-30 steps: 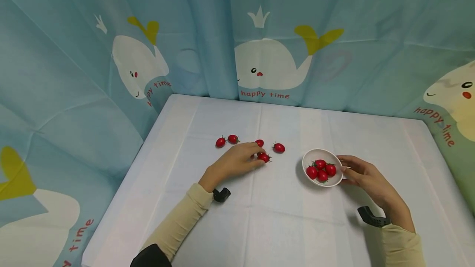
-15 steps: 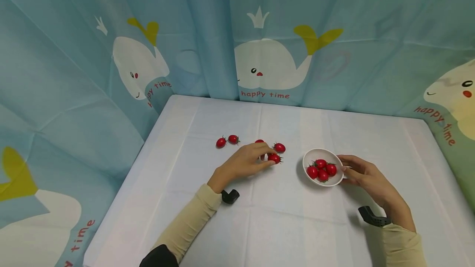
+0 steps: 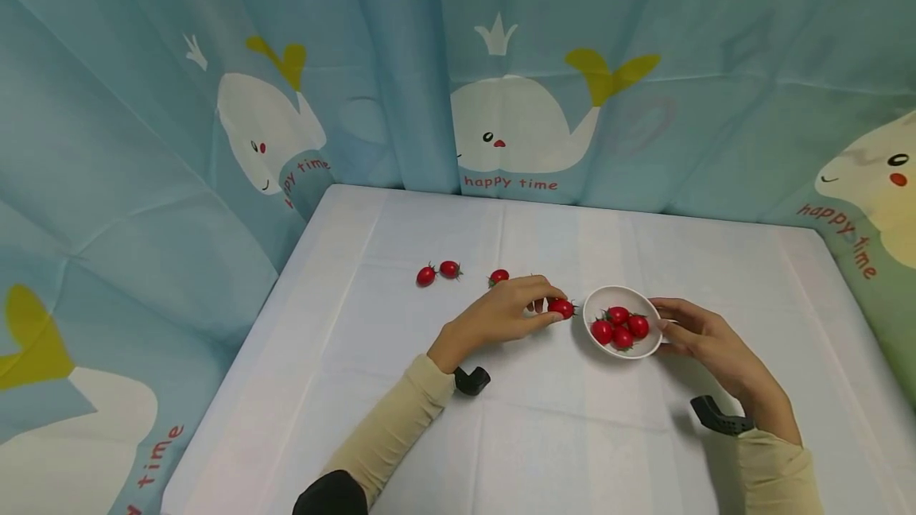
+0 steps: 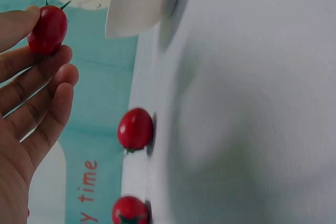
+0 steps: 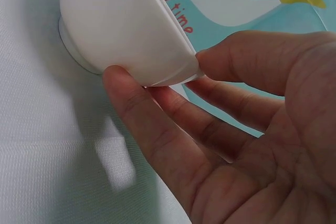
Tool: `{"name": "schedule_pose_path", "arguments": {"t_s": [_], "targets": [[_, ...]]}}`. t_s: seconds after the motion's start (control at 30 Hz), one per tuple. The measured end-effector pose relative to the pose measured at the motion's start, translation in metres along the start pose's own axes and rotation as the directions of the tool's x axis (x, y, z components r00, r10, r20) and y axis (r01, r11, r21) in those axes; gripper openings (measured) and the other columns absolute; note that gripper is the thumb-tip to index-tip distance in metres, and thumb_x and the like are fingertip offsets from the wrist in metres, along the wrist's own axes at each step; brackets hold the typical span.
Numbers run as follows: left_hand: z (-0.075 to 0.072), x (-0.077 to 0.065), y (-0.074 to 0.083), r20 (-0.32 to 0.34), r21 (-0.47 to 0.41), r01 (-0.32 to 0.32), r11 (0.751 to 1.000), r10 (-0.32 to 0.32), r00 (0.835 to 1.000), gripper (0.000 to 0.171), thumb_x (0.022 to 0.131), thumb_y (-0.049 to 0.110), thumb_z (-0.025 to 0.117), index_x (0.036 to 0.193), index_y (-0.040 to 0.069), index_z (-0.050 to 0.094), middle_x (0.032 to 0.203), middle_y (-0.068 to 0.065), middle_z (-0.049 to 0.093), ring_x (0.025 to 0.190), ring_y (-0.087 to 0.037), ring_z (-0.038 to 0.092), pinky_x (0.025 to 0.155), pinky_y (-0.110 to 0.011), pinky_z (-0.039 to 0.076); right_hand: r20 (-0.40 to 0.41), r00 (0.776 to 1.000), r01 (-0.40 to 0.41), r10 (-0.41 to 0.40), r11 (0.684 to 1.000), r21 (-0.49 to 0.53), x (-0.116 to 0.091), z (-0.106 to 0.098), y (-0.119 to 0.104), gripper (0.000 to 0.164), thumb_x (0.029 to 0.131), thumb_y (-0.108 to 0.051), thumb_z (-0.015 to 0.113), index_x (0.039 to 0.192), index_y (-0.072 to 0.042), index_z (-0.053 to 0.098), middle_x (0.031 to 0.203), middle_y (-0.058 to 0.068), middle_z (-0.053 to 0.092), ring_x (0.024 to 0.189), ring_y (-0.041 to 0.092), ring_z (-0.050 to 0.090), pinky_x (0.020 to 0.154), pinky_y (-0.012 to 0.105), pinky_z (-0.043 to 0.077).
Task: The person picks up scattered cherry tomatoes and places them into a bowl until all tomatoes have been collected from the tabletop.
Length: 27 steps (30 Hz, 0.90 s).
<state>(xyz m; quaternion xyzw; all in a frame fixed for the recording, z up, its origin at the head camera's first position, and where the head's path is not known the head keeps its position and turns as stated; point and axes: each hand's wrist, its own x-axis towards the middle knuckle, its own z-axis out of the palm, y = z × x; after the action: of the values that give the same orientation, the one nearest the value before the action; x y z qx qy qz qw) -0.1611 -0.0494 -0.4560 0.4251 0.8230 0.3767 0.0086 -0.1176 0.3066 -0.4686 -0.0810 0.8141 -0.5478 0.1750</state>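
Out in front of the bowl's left side, my left hand (image 3: 504, 312) pinches a cherry tomato (image 3: 561, 308) between thumb and fingers. The left wrist view shows this cherry tomato (image 4: 48, 31) held above the table, green stem outward. A small white bowl (image 3: 599, 304) with several cherry tomatoes (image 3: 622, 338) inside stands on the table. My right hand (image 3: 723, 352) grips the bowl's right side; in the right wrist view the thumb is on the rim of the bowl (image 5: 113, 30) and fingers touch its outer wall.
Two cherry tomatoes (image 3: 437, 271) lie on the far left of the white tablecloth (image 3: 529, 435). Another tomato (image 3: 498, 276) lies just beyond my left hand; one more is mostly hidden behind it. A blue curtain (image 3: 401, 102) with whales hangs behind the table.
My left hand has moved right across the table toward the bowl, carrying the pinched cherry tomato. The right hand and bowl have stayed in place.
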Motion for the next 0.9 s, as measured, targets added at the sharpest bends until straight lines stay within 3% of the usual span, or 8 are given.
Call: {"name": "schedule_pose_path", "arguments": {"t_s": [0.2, 0.5, 0.9], "targets": [[0.01, 0.013, 0.007, -0.008, -0.006, -0.037, 0.999, 0.037, 0.999, 0.025, 0.098, 0.02, 0.074, 0.122, 0.012, 0.074, 0.107, 0.003, 0.071, 0.088, -0.01, 0.06, 0.077, -0.024, 0.054, -0.002, 1.0, -0.016, 0.016, 1.0, -0.001, 0.001, 0.0, -0.001, 0.054, 0.109, -0.022, 0.056, 0.152, 0.006, 0.04, 0.121, -0.021, 0.061, 0.105, -0.004, 0.067, 0.085, 0.026, 0.062], [0.029, 0.03, 0.008, 0.007, -0.013, -0.033, 0.999, 0.033, 0.999, 0.028, 0.097, 0.021, 0.076, 0.124, 0.011, 0.072, 0.109, 0.004, 0.07, 0.09, -0.006, 0.057, 0.079, -0.01, 0.048, -0.004, 1.0, -0.023, 0.023, 1.0, 0.001, 0.001, 0.0, -0.001, 0.055, 0.109, -0.023, 0.057, 0.152, 0.006, 0.04, 0.121, -0.022, 0.06, 0.105, -0.005, 0.067, 0.085, 0.025, 0.062], [0.048, 0.048, 0.013, 0.025, 0.072, -0.071, 0.995, 0.069, 0.997, 0.034, 0.095, 0.03, 0.078, 0.124, 0.013, 0.073, 0.105, 0.005, 0.068, 0.091, -0.004, 0.054, 0.082, -0.007, 0.042, 0.008, 1.0, -0.013, 0.012, 1.0, 0.021, 0.002, -0.001, 0.001, 0.054, 0.109, -0.019, 0.056, 0.153, 0.006, 0.039, 0.125, -0.022, 0.059, 0.107, -0.006, 0.065, 0.084, 0.025, 0.062]]}}
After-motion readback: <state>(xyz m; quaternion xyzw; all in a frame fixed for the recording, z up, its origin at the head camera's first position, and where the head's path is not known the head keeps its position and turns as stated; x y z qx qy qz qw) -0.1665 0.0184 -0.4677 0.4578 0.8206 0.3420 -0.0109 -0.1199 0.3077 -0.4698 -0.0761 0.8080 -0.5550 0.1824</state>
